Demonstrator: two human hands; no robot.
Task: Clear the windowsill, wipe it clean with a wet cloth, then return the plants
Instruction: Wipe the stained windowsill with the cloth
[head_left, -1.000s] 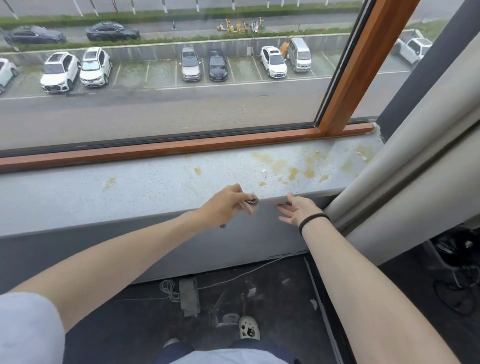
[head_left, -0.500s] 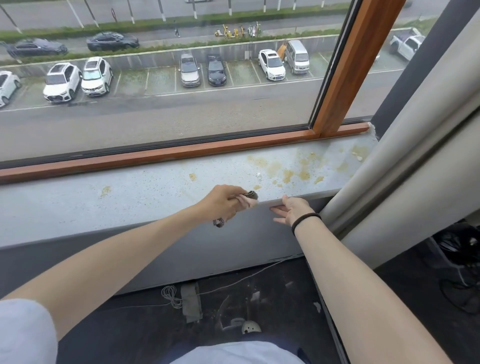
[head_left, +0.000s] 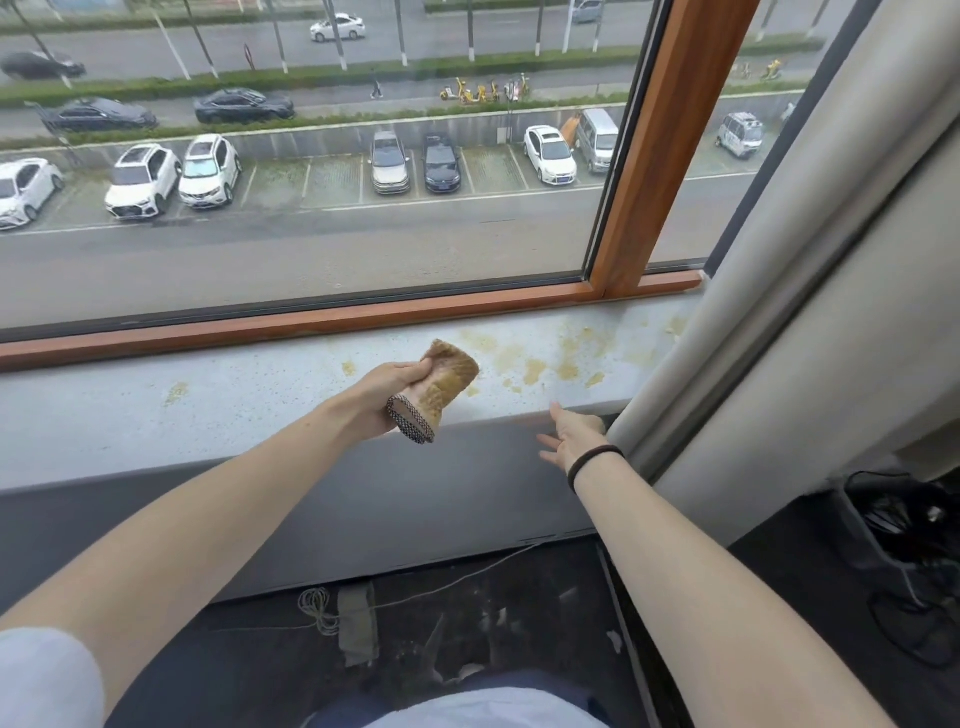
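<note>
The window glass (head_left: 311, 249) fills the scene beyond both hands, with parked cars (head_left: 208, 171) outside; their plates are too small to read. The grey windowsill (head_left: 208, 405) runs under the left fingers and past the right fingertips, which sit at its front edge. A pale curtain (head_left: 779, 322) hangs just right of the right hand (head_left: 571, 434). An orange-brown wooden frame (head_left: 311, 322) borders the sill's far side, beyond the fingers. The left hand (head_left: 387, 392) is raised above the sill, fingers and thumb curled round a tan, fuzzy cloth (head_left: 441, 387) with a patterned hem; any label on it cannot be made out. The right hand's fingers are straight and spread, holding nothing. Yellowish stains (head_left: 535, 369) lie on the sill between the cloth and the curtain, beyond the right fingertips. A black band (head_left: 595, 460) circles the right wrist.
</note>
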